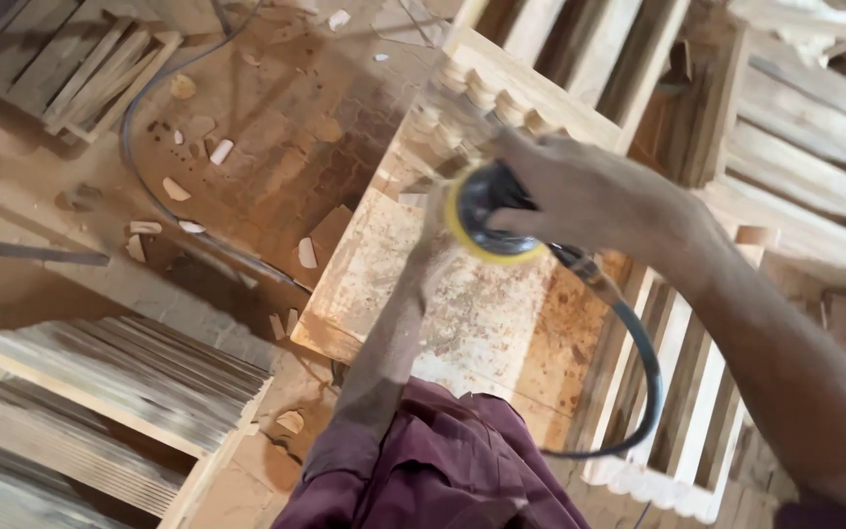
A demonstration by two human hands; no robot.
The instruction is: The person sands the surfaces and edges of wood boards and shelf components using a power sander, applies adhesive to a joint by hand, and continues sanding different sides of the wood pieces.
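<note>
Near the middle of the head view, the right hand (580,191) is clamped over the black body of a round sander (492,220) with a yellow pad. The sander rests against a pale wooden panel (472,313) with a scalloped upper edge, which tilts away from the viewer. The left hand (433,211) reaches up along the panel to a spot just beside the sander; motion blur hides its fingers, so whether this grip is closed or spread cannot be told. A black cable (643,382) leaves the sander below the right wrist and loops down across the panel's lower right part. Slatted wooden frames (805,157) stand behind and to the right of the panel. On the left, the dusty floor (276,147) carries small wood offcuts (176,188) and a dark hose (134,167). Stacked thin slats (119,382) lie at lower left.
</note>
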